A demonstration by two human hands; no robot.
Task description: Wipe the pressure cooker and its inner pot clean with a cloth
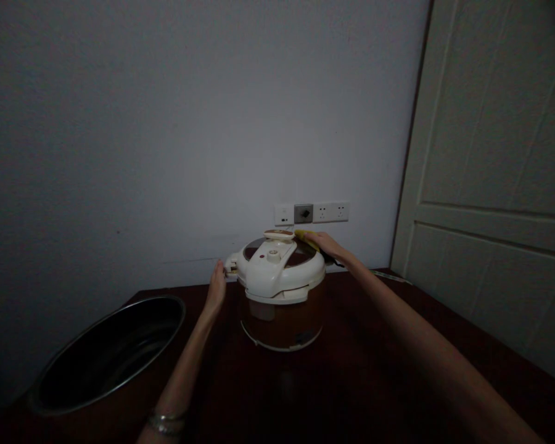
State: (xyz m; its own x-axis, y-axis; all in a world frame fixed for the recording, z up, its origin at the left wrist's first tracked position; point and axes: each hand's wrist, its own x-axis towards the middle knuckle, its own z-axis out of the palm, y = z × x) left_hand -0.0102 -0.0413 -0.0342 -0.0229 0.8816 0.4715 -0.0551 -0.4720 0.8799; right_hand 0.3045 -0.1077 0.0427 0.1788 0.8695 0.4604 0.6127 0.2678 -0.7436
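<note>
A white electric pressure cooker (264,280) with a dark body stands in the middle of the brown table, its lid on. My right hand (327,245) presses a yellow cloth (308,238) onto the far right edge of the lid. On the other side, my left hand (217,287) is upright beside the cooker's left handle (232,264), fingers stretched upward, at or against its end. Whether it touches the handle is hard to see in the dim light. The lid's top handle (279,234) and pressure valve (273,254) show between my hands.
A large dark inner pot (178,308) with a metal rim sits at the left on the table (361,351). Wall sockets (332,212), one with a dark plug (305,213), are behind the cooker. A pale door (490,154) stands at the right. A thin strip (391,276) lies near the back right edge.
</note>
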